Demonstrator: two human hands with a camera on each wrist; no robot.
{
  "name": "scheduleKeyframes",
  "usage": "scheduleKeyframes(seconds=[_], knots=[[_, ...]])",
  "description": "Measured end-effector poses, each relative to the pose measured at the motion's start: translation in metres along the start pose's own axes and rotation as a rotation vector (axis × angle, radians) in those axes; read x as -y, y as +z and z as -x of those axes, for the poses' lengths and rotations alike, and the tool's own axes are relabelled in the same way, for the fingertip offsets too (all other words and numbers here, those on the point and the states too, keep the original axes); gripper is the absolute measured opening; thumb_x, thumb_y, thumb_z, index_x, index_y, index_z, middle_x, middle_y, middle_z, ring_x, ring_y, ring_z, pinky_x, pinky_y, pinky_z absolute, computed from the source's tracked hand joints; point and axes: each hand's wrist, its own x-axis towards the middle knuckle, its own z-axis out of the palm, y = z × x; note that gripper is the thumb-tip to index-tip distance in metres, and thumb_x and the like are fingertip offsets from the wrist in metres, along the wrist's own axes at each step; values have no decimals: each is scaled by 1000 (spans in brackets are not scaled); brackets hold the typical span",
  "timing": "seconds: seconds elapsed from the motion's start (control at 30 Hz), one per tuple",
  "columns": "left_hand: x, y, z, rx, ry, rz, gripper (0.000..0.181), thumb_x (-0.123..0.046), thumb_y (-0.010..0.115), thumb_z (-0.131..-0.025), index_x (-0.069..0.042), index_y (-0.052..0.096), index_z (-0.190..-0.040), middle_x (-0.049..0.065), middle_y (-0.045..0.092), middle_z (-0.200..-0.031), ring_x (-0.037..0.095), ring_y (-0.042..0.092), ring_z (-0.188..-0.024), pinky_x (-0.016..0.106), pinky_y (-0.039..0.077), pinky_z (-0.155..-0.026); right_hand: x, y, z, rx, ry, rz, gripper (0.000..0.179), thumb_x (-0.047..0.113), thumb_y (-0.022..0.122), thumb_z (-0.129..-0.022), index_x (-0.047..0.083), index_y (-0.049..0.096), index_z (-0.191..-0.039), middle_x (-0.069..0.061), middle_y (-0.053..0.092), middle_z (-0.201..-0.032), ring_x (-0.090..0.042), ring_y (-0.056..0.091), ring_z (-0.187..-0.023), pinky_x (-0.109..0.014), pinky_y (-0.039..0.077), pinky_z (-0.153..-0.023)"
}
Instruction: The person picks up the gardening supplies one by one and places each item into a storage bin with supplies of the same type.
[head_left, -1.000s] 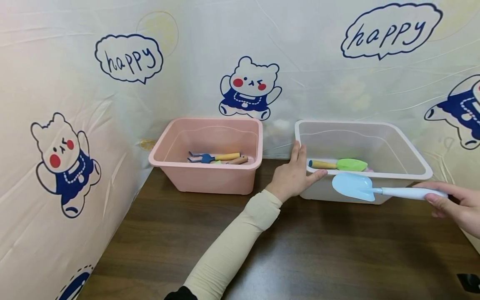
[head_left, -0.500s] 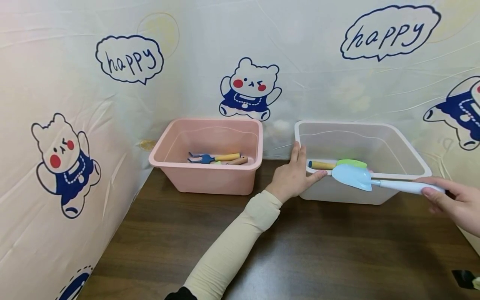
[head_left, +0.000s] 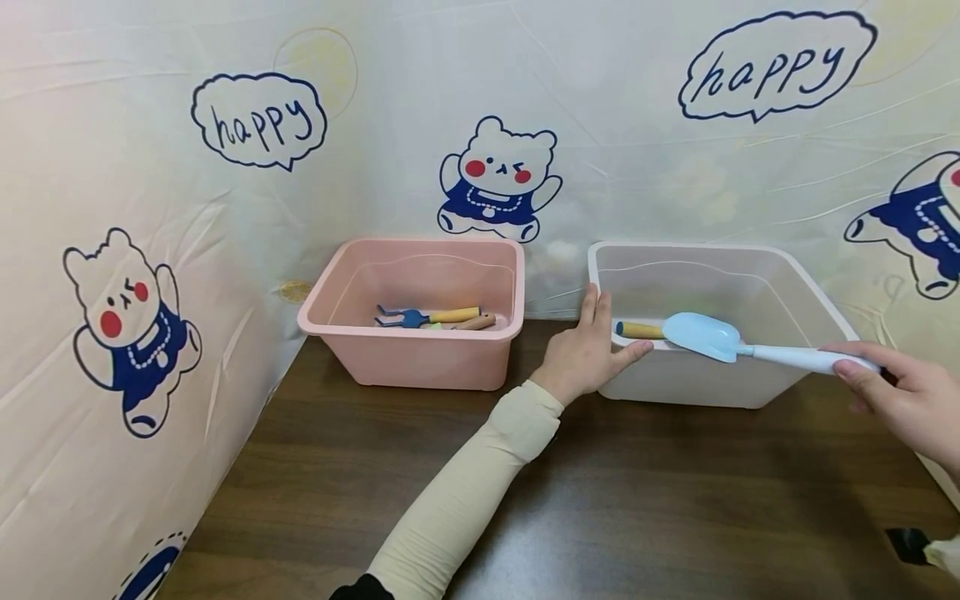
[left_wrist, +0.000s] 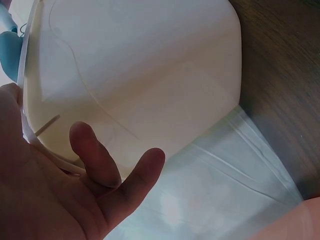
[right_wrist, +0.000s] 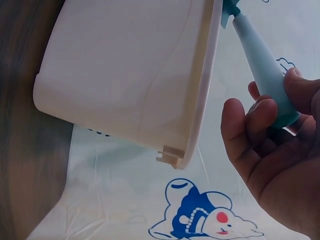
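A light blue hand trowel (head_left: 702, 335) is over the front rim of the white bin (head_left: 690, 379), its blade pointing left. My right hand (head_left: 903, 404) pinches the end of its handle, as the right wrist view also shows for the handle (right_wrist: 262, 65). At the bin's left front corner my left hand (head_left: 581, 350) rests against the rim with fingers straight. In the left wrist view its fingers (left_wrist: 145, 175) stand outside the bin wall. Inside the white bin a yellow handle with a dark blue end (head_left: 639, 331) shows; the trowel blade hides the rest.
To the left stands a pink bin (head_left: 431, 358) holding a blue hand fork (head_left: 408, 318) with a yellow handle and a wooden-handled piece (head_left: 476, 322). Both bins sit on a dark wood table (head_left: 637, 500), against a printed cloth backdrop (head_left: 600, 125).
My right hand has raised the trowel and moved it slightly left, from in front of the white bin to over its front rim, covering the green blade. The left hand stays put.
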Motion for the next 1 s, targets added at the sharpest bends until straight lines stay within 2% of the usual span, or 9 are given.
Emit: scheduleKeyframes(seconds=[0.13,0.27,0.33,0.43,0.5,0.8,1.0], knots=[[0,0,1,11,-1,6,101,-77,40,-93,-10,11,-163,10,1,-169,15,52,-45,28,41,-42,2,2,-4,-2,-18,26,44,18,58,-105,62,52,-103,10,54,-62,-3,51,-52,-24,34,-43],[0,0,1,19,2,13,101,-77,40,-93,-10,11,-163,9,0,-169,16,52,-45,28,41,-41,5,4,-9,12,-31,48,42,18,57,-105,59,52,-103,7,54,-62,-4,49,-54,-26,32,-44],[0,0,1,18,3,12,101,-77,40,-93,-10,11,-163,9,0,-169,15,53,-46,27,41,-42,7,5,-12,19,-34,53,29,18,57,-105,46,62,-105,5,54,-64,-5,49,-55,-26,33,-45],[0,0,1,11,5,5,101,-77,40,-93,-9,13,-163,10,2,-169,14,54,-48,27,42,-42,11,6,-18,19,-39,53,12,17,56,-105,21,67,-108,5,55,-69,-7,50,-56,-25,34,-47],[0,-1,1,7,5,0,101,-77,40,-93,-9,13,-163,10,3,-169,14,54,-49,26,42,-43,13,7,-22,14,-43,46,14,17,57,-105,7,65,-111,4,56,-70,-7,51,-57,-24,35,-49],[-1,-1,1,4,5,-7,101,-76,40,-93,-9,14,-163,11,4,-169,15,53,-47,27,41,-42,13,16,-39,-6,-34,-89,14,11,56,-105,7,65,-114,-1,56,-70,-3,54,-60,-14,43,-54],[-1,0,0,-9,12,-12,100,-76,40,-94,-7,15,-163,13,6,-168,15,53,-48,27,41,-42,13,20,-48,-11,-30,-92,19,11,54,-106,-3,61,-116,-2,59,-68,-4,52,-62,-15,41,-54]])
